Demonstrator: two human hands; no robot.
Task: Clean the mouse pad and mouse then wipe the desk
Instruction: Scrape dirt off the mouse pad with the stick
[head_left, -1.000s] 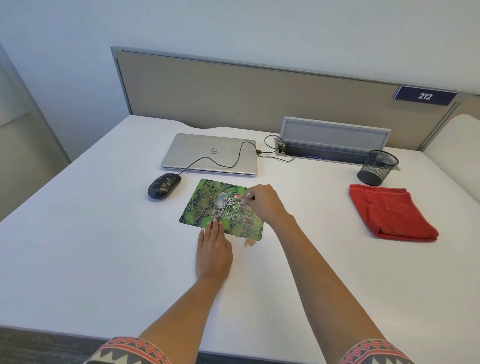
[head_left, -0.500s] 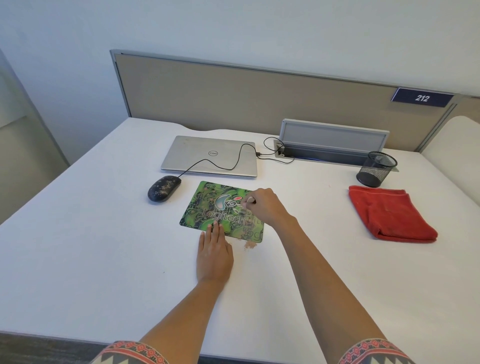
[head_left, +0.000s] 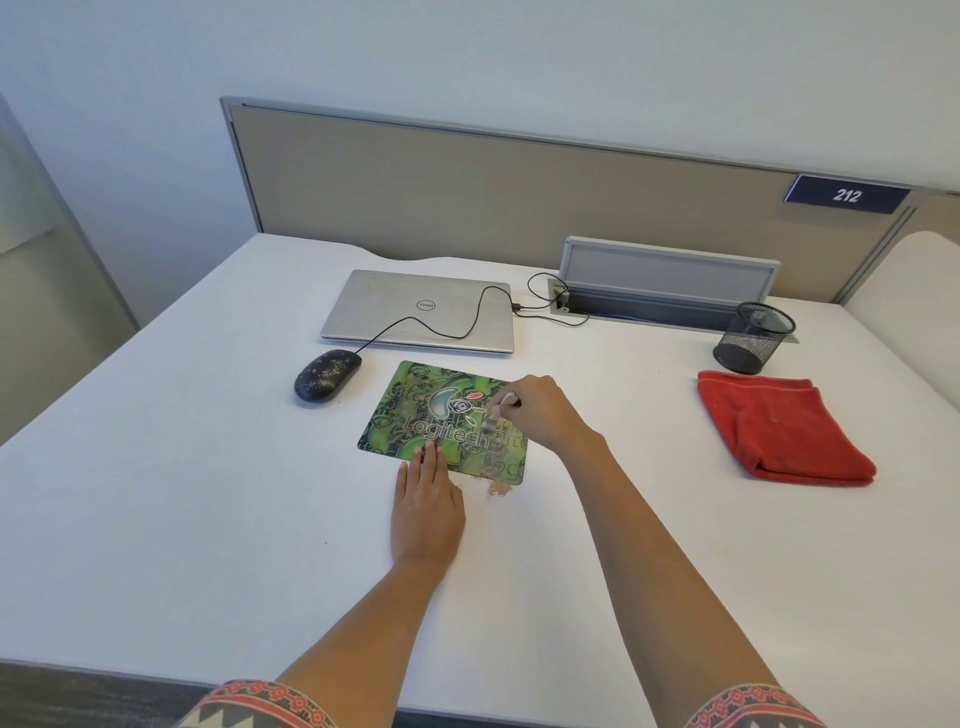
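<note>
Your left hand (head_left: 427, 506) lies flat on the white desk (head_left: 208, 493), fingers straight and together, with the fingertips pressing the near edge of the green patterned rectangular mouse pad (head_left: 441, 421). Your right hand (head_left: 540, 415) hangs over the pad's right side, its fingers curled and pinching a small pale tool (head_left: 493, 413) whose tip meets the pad surface; what kind of tool it is cannot be told. A little heap of brownish dust (head_left: 497, 488) sits on the desk just off the pad's near right corner. The black corded mouse (head_left: 326, 375), speckled with the same dust, rests just left of the pad. A folded red cloth (head_left: 779, 431) lies well apart on the right, near a black mesh cup (head_left: 753, 338). A closed silver laptop (head_left: 415, 312) sits behind the pad.
</note>
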